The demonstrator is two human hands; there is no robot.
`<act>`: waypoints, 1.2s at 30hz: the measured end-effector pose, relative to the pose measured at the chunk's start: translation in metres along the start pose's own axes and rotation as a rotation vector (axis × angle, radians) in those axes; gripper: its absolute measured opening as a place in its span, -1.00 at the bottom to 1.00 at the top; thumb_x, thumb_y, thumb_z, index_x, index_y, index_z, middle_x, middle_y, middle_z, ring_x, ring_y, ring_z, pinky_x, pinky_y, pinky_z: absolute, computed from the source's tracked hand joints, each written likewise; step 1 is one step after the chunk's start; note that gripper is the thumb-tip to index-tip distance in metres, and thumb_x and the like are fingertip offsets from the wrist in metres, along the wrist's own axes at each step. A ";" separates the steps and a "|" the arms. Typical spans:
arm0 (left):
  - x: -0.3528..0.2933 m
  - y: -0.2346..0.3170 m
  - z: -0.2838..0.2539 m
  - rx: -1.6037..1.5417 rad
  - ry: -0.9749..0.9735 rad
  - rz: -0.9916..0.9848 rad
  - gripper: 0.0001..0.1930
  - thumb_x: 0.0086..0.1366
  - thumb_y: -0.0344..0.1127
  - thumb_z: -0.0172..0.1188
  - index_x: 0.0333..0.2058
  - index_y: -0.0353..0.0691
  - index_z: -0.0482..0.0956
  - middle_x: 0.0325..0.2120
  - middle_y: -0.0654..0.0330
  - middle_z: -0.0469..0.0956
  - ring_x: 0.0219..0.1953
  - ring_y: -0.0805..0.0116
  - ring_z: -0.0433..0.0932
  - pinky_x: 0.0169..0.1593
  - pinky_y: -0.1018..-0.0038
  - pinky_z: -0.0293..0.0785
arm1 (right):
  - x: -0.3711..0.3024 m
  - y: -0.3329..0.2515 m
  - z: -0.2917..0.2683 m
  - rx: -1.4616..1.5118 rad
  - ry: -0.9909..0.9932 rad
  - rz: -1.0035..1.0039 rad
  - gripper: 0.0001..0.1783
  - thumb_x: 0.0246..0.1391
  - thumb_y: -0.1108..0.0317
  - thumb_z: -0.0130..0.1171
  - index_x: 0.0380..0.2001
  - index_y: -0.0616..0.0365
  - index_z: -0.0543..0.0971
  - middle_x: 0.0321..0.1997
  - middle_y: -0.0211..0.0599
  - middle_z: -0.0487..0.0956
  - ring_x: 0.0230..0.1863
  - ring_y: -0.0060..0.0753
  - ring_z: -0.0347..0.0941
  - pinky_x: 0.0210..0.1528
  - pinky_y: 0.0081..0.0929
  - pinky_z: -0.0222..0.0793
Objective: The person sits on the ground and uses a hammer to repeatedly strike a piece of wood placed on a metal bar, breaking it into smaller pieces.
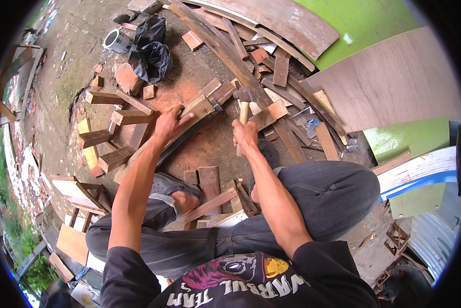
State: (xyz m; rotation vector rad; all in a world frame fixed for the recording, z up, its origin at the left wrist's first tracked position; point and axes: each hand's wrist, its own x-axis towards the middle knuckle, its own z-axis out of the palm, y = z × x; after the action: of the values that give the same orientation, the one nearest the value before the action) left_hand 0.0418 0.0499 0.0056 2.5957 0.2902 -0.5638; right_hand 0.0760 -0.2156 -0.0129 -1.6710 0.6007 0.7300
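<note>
My right hand is closed round the pale wooden handle of a hammer. The hammer's dark head points away from me, beside the far end of a long wooden beam. That beam slants from near left to far right in front of me. My left hand grips it partway along, thumb stretched along the wood and fingers over the far side. Left of this hand, several short wooden blocks stick out leftward in a row. How they join the beam is partly hidden by my left arm.
Scrap planks lie piled at the far right, beside a large plywood sheet and green panels. Black plastic bags and a white bucket stand far left. A small wooden frame lies between my feet.
</note>
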 end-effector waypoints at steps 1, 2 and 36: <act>0.002 -0.005 0.003 0.004 0.046 0.054 -0.31 0.32 0.34 0.02 0.13 -0.13 0.51 -0.15 -0.12 0.57 -0.07 -0.13 0.58 -0.06 0.09 0.50 | 0.000 0.003 0.000 0.024 0.000 0.000 -0.69 0.06 0.27 0.18 -0.63 0.22 0.41 -0.74 -0.34 0.39 -0.78 -0.45 0.35 -0.75 -0.39 0.27; 0.003 -0.010 0.010 0.003 0.092 0.102 -0.33 0.33 0.33 0.01 0.11 -0.13 0.53 -0.15 -0.11 0.57 -0.07 -0.13 0.58 -0.04 0.10 0.49 | -0.002 0.006 0.000 -0.004 -0.011 -0.009 -0.69 0.06 0.27 0.18 -0.63 0.22 0.41 -0.74 -0.34 0.40 -0.78 -0.45 0.35 -0.75 -0.39 0.27; 0.001 0.009 0.063 0.136 0.161 -0.072 -0.22 0.17 0.21 0.26 0.19 -0.22 0.29 0.05 -0.02 0.49 0.00 -0.02 0.57 -0.11 0.10 0.56 | 0.023 0.043 0.020 -0.083 0.019 -0.288 -0.59 0.04 0.14 0.16 -0.59 0.33 0.47 -0.71 -0.21 0.47 -0.62 -0.23 0.46 -0.49 -0.23 0.36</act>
State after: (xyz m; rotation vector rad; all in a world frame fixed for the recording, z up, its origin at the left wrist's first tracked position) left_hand 0.0239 0.0113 -0.0417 2.7773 0.4123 -0.4115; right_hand 0.0575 -0.2050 -0.0606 -1.7962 0.3359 0.5370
